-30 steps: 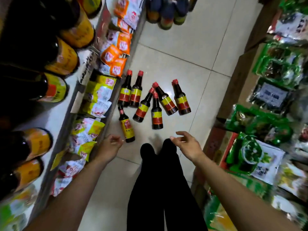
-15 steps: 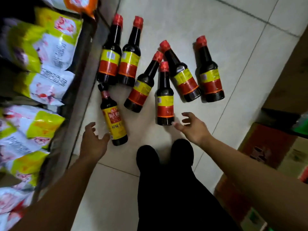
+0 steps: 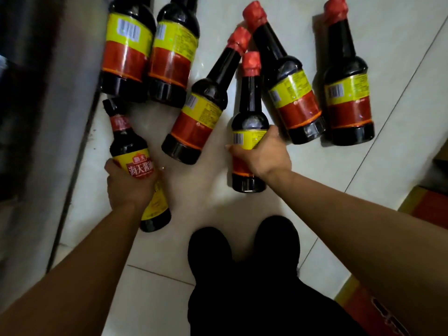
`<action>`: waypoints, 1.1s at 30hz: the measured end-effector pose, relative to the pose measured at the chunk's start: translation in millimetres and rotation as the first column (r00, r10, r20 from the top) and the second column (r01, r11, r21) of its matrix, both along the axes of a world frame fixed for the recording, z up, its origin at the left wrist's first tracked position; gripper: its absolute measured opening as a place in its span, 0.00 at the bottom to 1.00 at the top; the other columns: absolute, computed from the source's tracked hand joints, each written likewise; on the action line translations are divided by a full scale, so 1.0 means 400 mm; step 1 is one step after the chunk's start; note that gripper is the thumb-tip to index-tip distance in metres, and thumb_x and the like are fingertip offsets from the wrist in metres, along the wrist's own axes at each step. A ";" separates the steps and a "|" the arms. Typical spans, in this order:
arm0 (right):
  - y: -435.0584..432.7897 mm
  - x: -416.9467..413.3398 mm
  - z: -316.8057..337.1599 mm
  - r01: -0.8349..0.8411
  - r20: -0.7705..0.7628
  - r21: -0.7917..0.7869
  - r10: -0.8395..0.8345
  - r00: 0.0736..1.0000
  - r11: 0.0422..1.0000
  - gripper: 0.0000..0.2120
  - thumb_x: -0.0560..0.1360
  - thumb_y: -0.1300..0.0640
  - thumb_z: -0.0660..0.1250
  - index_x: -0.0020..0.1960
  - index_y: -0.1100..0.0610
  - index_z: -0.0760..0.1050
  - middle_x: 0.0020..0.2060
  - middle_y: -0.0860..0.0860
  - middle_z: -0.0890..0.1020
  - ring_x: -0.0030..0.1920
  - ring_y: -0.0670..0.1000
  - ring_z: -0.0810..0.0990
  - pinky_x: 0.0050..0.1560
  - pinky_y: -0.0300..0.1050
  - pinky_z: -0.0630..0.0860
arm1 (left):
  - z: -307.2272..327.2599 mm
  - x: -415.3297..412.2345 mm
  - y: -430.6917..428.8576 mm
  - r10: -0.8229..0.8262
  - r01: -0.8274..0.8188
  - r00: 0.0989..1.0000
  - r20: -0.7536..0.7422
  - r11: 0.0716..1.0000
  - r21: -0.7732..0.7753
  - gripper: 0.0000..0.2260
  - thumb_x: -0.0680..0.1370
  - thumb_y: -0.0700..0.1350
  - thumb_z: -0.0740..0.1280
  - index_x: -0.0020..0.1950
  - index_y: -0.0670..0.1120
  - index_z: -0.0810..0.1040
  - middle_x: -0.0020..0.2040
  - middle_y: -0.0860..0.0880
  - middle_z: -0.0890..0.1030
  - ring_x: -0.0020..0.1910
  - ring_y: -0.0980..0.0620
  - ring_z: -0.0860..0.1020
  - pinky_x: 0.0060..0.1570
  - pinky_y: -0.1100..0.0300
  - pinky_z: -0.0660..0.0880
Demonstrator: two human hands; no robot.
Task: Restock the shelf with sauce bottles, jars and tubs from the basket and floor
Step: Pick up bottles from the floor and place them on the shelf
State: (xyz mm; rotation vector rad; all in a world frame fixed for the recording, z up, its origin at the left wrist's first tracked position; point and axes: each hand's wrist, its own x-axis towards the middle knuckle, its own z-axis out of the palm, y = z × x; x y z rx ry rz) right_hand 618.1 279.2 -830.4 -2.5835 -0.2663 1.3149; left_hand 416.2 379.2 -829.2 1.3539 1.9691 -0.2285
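Several dark sauce bottles with yellow and red labels lie on the pale tiled floor. My left hand [image 3: 129, 187] grips the black-capped bottle [image 3: 128, 144] around its label, near the shelf base. My right hand [image 3: 260, 155] grips a red-capped bottle [image 3: 249, 110] around its middle. Between them lies a tilted red-capped bottle [image 3: 198, 117]. Two more bottles [image 3: 293, 93] [image 3: 348, 93] lie to the right, and a pair of bottles [image 3: 148, 54] lies side by side at the top left.
The dark base of the shelf unit [image 3: 46, 122] runs down the left side. My black shoes and trousers [image 3: 242, 263] fill the lower middle. A red and yellow carton [image 3: 426, 204] sits at the right edge.
The view has dropped much closer to the floor. Both hands reached forward and took hold of bottles: the left on the black-capped one, the right on the red-capped one.
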 end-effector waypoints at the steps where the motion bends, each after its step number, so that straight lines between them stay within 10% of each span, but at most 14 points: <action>1: 0.003 0.001 -0.002 0.009 0.000 -0.005 -0.009 1.000 1.000 0.36 0.63 0.40 0.73 0.61 0.57 0.63 0.57 0.56 0.75 0.57 0.58 0.76 0.55 0.53 0.74 | -0.001 0.004 0.002 0.002 -0.002 1.000 -0.014 1.000 -0.007 0.35 0.70 0.48 0.74 0.69 0.42 0.59 0.65 0.39 0.71 0.62 0.38 0.71 0.58 0.48 0.69; 17: -0.024 0.024 0.125 -0.025 -0.008 0.040 0.025 1.000 0.999 0.37 0.63 0.44 0.75 0.63 0.60 0.64 0.57 0.58 0.77 0.57 0.59 0.76 0.58 0.53 0.74 | 0.132 -0.019 -0.015 -0.053 0.055 0.996 0.066 0.998 -0.034 0.29 0.68 0.46 0.75 0.61 0.39 0.65 0.59 0.38 0.76 0.55 0.38 0.76 0.52 0.47 0.73; 30: -0.008 0.016 0.536 0.009 0.040 0.160 -0.015 0.999 0.987 0.34 0.63 0.43 0.75 0.61 0.57 0.65 0.55 0.55 0.78 0.55 0.57 0.77 0.57 0.52 0.74 | 0.564 0.011 -0.014 -0.051 0.047 0.967 0.251 0.999 0.024 0.35 0.57 0.55 0.78 0.59 0.44 0.72 0.54 0.45 0.80 0.49 0.44 0.80 0.51 0.48 0.77; 33: -0.023 0.014 0.670 0.048 0.029 0.182 -0.054 0.998 0.982 0.32 0.62 0.44 0.75 0.59 0.55 0.66 0.53 0.54 0.79 0.53 0.56 0.78 0.55 0.52 0.75 | 0.708 0.024 -0.024 -0.020 0.011 0.967 0.255 0.999 0.036 0.28 0.64 0.45 0.78 0.59 0.40 0.71 0.51 0.45 0.78 0.47 0.46 0.77 0.47 0.55 0.72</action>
